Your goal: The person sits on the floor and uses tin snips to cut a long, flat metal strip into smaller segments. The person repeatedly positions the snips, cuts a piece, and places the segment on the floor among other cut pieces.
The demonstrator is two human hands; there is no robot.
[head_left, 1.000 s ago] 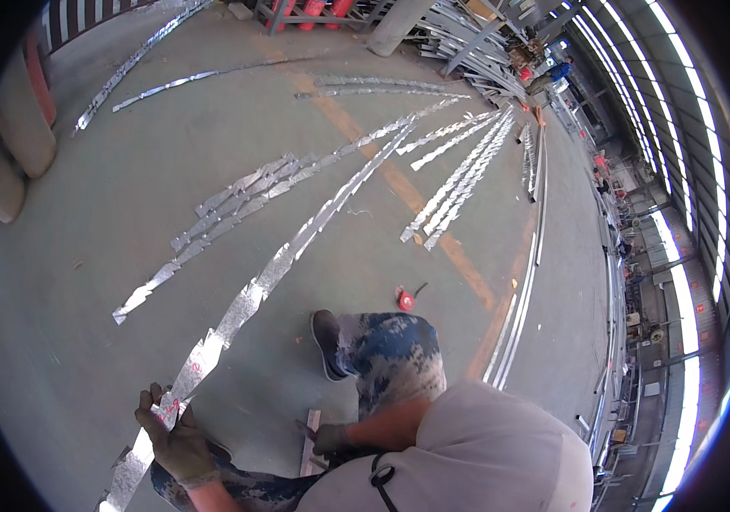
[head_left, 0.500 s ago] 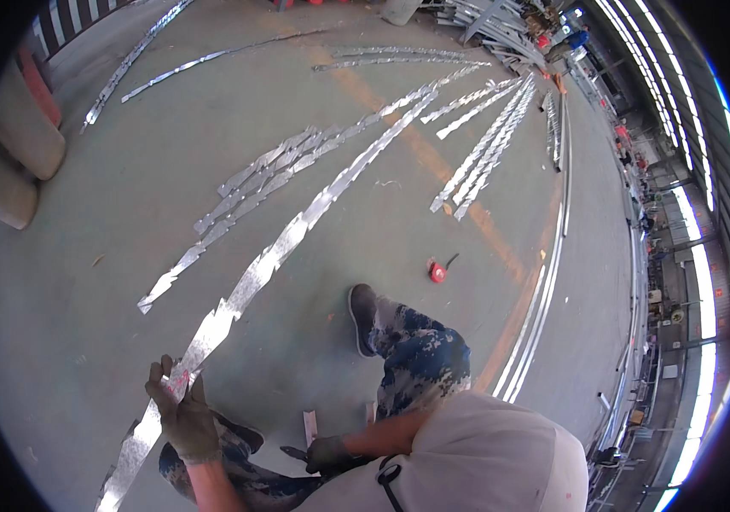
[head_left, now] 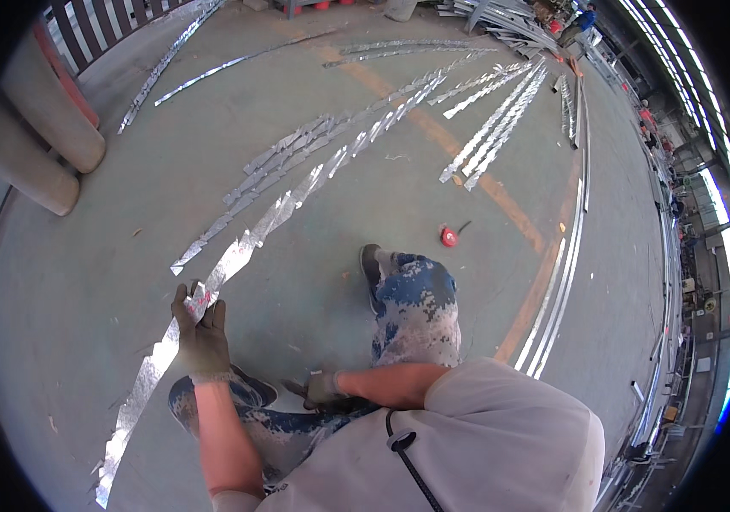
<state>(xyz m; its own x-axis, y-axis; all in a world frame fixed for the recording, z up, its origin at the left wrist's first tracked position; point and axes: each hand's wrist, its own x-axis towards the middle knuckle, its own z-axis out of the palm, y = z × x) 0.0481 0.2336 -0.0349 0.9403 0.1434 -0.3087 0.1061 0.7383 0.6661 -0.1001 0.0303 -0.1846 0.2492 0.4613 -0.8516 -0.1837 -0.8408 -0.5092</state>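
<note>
A long, shiny silver metal strip (head_left: 153,367) with jagged, stepped edges slants from the lower left up toward the far middle. My left hand (head_left: 203,346), in a greenish-grey glove, is closed around it where red marks show. Low between my thighs is my gloved right hand (head_left: 326,388), its fingers closed on a slim dark tool (head_left: 295,388). Exactly what kind of tool it is cannot be made out. Beyond my left hand, several similar strips (head_left: 250,189) lie on the floor alongside the held one.
A red tape measure (head_left: 449,236) lies beyond my right knee. More silver strips (head_left: 501,128) rest farther off, with long thin bars (head_left: 557,299) to the right. Thick beige cylinders (head_left: 32,154) stand at the left. A heap of metal profiles (head_left: 510,26) and a person (head_left: 582,21) are far back.
My left hand and the held strip have come up and slightly right in the picture. The right hand has drawn up toward my lap. The whole view has shifted slightly.
</note>
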